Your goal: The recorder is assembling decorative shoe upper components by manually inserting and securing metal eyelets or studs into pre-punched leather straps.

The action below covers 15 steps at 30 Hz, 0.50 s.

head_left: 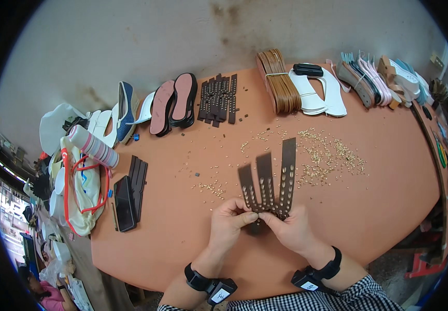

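A dark brown studded strap piece point(265, 171) with three upright strips is held up over the near middle of the table. Rows of gold-coloured studs line the lower part of each strip. My left hand point(226, 223) pinches its lower left edge, and my right hand point(292, 228) grips the lower right. Both thumbs meet near the base, where the strips come together. Fingers behind the piece are partly hidden. Beyond it, loose gold-coloured studs point(332, 155) lie scattered across the orange-brown tabletop point(182, 259).
Several studded dark strips point(217, 101) lie at the back. Dark-and-pink soles point(162, 108) and a bundle of brown soles point(281, 85) stand by the wall. At left are a black phone point(125, 203), a striped cup point(94, 146) and a cloth bag point(86, 192). Another person point(53, 296) sits lower left.
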{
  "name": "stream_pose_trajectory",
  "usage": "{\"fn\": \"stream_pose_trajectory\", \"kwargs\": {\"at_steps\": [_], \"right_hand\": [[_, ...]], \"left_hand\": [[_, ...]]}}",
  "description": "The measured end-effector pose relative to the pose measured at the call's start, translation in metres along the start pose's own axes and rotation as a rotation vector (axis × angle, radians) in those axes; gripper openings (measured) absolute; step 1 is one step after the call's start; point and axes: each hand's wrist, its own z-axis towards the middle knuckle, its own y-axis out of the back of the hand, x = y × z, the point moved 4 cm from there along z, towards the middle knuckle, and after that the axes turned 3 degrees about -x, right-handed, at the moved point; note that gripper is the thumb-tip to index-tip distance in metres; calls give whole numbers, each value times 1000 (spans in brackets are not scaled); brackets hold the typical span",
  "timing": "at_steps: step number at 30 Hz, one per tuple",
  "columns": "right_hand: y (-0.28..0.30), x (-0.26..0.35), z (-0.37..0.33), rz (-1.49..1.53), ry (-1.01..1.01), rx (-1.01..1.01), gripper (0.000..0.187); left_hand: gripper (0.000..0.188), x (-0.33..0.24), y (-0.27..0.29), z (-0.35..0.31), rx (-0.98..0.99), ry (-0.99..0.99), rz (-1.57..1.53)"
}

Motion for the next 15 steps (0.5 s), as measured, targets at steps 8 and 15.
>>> {"fn": "stream_pose_trajectory", "kwargs": {"at_steps": [8,15], "right_hand": [[-1,-6,0,352,-234,52,13],[-3,-10,1,599,-357,43,17]], "left_hand": [[10,-6,-3,-3,73,-39,-45],[13,-14,-11,-2,37,-114,-2]]}}
